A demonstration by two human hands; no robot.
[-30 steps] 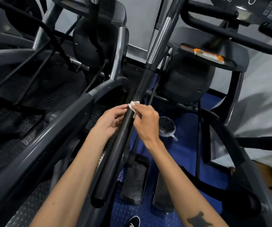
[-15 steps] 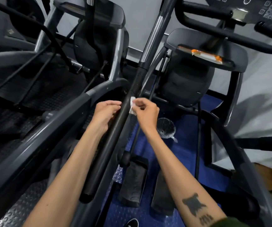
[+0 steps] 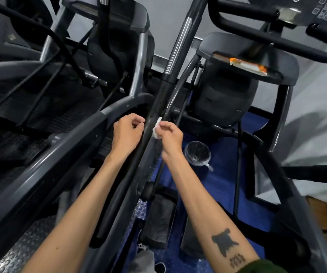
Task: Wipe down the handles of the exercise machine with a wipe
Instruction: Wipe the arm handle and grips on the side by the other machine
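Observation:
A long black handle (image 3: 159,107) of the exercise machine runs from the top centre down toward me. A small white wipe (image 3: 156,128) lies against its right side, pinched by my right hand (image 3: 170,137). My left hand (image 3: 128,133) is at the handle's left edge, level with the wipe. Its thumb and fingertips are pinched together there. The handle hides any part of the wipe on that side.
A second grey machine (image 3: 40,154) with a thick rail stands close on the left. A console tray (image 3: 247,62) with an orange-and-white packet is at the upper right. A round clear lid or container (image 3: 198,154) lies on the blue floor beside black pedals (image 3: 158,219).
Both hands have slid together up the handle, away from me, carrying the wipe with them. My left fingers went from extended to curled.

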